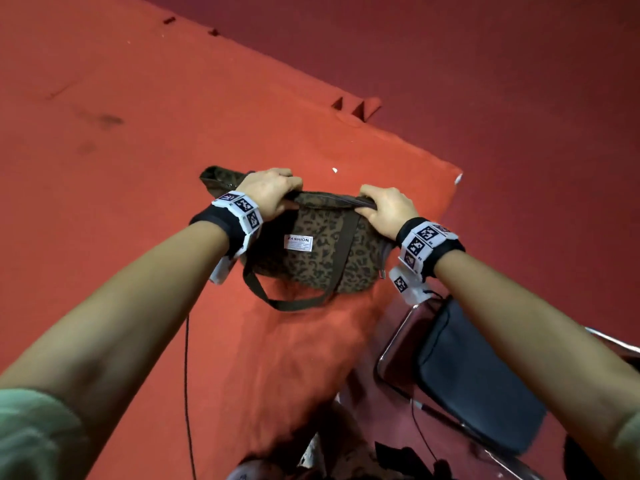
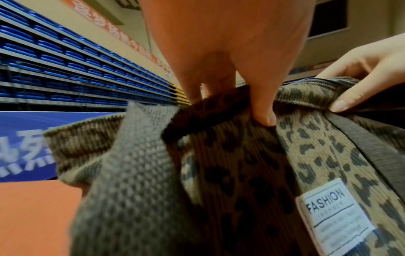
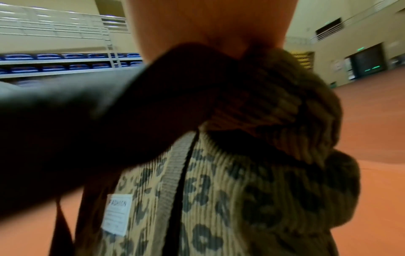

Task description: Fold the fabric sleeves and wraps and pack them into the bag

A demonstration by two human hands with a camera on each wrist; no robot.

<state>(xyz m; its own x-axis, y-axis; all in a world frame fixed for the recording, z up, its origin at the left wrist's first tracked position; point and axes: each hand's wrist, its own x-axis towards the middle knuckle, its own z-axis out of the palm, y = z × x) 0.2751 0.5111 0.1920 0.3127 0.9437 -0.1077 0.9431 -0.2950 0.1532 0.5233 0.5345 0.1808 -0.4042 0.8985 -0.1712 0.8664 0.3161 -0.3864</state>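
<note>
A leopard-print corduroy bag [image 1: 311, 258] with a white "FASHION" label [image 1: 298, 242] and brown straps [image 1: 294, 303] stands on the orange-red cloth [image 1: 138, 168]. My left hand [image 1: 277, 194] grips the left part of its top edge. The left wrist view shows the thumb [image 2: 263, 112] pinching the bag [image 2: 241, 164] there. My right hand [image 1: 382, 209] grips the right end of that edge, bunching the bag [image 3: 219, 190] under the palm [image 3: 208, 26]. The top edge runs taut between both hands. No sleeves or wraps show.
The cloth-covered surface ends at a corner [image 1: 457, 178] to the right, with dark red floor [image 1: 519, 98] beyond. A black chair [image 1: 478, 382] with a chrome frame stands at the lower right. A thin cable [image 1: 187, 375] hangs at the near edge.
</note>
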